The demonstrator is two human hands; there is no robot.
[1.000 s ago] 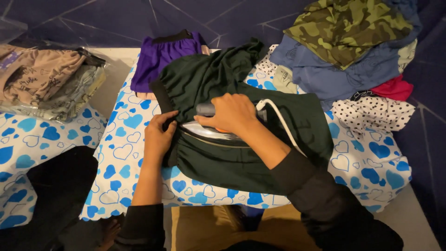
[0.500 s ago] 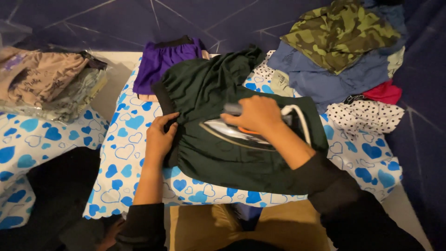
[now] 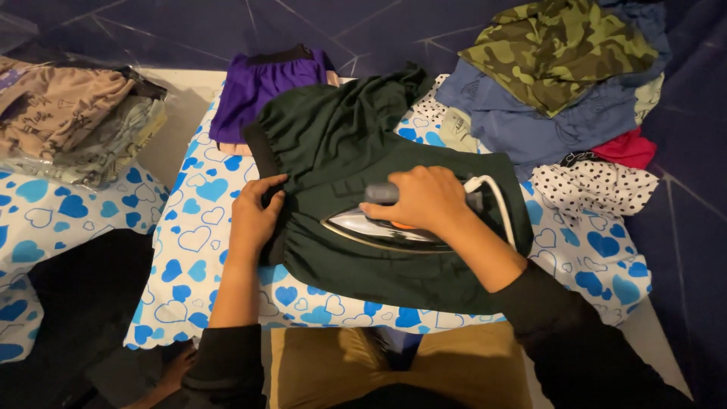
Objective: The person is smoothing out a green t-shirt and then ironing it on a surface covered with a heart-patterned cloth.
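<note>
A dark green garment (image 3: 356, 144) lies spread on a board covered with a white cloth printed with blue hearts (image 3: 189, 250). My right hand (image 3: 420, 201) grips the handle of a silver clothes iron (image 3: 363, 227) that rests flat on the garment, tip pointing left. The iron's white cord (image 3: 496, 201) loops off to the right. My left hand (image 3: 254, 220) presses down on the garment's black waistband at its left edge, fingers curled over the fabric.
A purple garment (image 3: 265, 83) lies at the board's far end. Piled at the right are camouflage (image 3: 560, 45), blue (image 3: 530, 113), red (image 3: 628, 148) and polka-dot (image 3: 591, 185) clothes. Bagged beige clothes (image 3: 68, 113) sit at the left. A dark cloth (image 3: 83, 288) lies lower left.
My right hand has slid the iron across the green garment toward the right. My left hand has kept its hold on the waistband.
</note>
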